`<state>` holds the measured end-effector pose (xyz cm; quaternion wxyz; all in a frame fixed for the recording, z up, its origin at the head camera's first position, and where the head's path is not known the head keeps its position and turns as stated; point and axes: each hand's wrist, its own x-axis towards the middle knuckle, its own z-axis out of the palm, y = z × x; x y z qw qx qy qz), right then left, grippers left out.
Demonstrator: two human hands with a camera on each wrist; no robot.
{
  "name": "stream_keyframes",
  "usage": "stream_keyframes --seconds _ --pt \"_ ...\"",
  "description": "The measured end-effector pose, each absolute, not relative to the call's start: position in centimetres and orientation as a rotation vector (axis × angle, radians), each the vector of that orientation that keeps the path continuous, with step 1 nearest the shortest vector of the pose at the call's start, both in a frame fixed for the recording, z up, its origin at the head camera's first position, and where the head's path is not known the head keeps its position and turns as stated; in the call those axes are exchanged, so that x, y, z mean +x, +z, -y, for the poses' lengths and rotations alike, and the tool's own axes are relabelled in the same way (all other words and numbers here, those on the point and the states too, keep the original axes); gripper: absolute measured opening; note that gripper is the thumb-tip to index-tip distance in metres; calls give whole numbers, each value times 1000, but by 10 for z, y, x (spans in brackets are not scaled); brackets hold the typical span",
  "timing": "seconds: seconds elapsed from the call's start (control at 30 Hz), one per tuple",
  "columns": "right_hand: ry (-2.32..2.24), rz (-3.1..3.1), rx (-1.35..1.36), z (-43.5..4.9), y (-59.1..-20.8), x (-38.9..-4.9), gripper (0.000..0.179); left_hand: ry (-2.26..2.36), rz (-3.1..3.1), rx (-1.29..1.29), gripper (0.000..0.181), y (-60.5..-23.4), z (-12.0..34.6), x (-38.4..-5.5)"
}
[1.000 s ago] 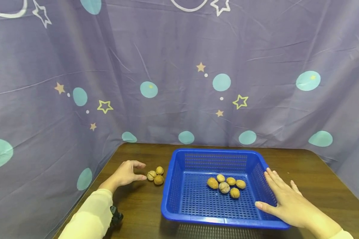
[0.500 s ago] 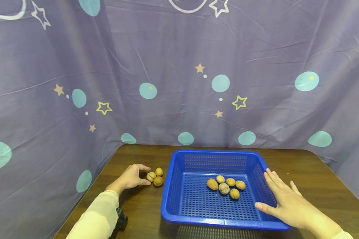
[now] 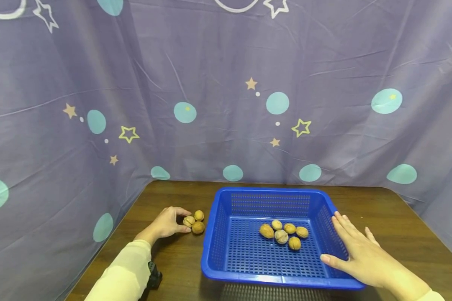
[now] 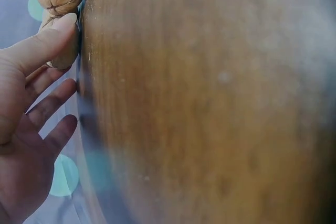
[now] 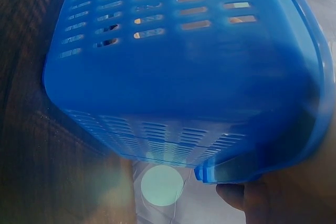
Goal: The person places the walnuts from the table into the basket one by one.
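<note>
On the left of the table, my left hand has its thumb and forefinger on either side of a walnut, pinching it. Two more walnuts lie against that one, the darker walnut in front and a smaller walnut behind. The left wrist view shows the thumb across the pinched walnut, the other fingers apart. A blue plastic basket holds several walnuts on its floor. My right hand rests on its right rim, fingers straight, thumb over the inside.
The brown wooden table carries the basket near its middle. A purple patterned curtain hangs behind and at the left. Beneath my left wrist sits a small black device. In the right wrist view the slotted basket wall fills most of the picture.
My left hand has moved right to the walnuts, and its thumb and forefinger have closed about the leftmost one. My right hand has stayed on the basket rim.
</note>
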<state>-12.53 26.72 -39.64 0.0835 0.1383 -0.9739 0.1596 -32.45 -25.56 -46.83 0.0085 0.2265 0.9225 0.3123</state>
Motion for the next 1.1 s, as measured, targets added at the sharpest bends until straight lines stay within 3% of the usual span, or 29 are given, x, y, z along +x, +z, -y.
stream_keyframes --seconds 0.4,1.1 --pt "479 2910 428 -266 -394 -126 98 1002 -2929 645 47 -452 265 -311" --pt "491 2902 437 -266 -394 -124 97 919 -3031 1069 48 -358 213 -288"
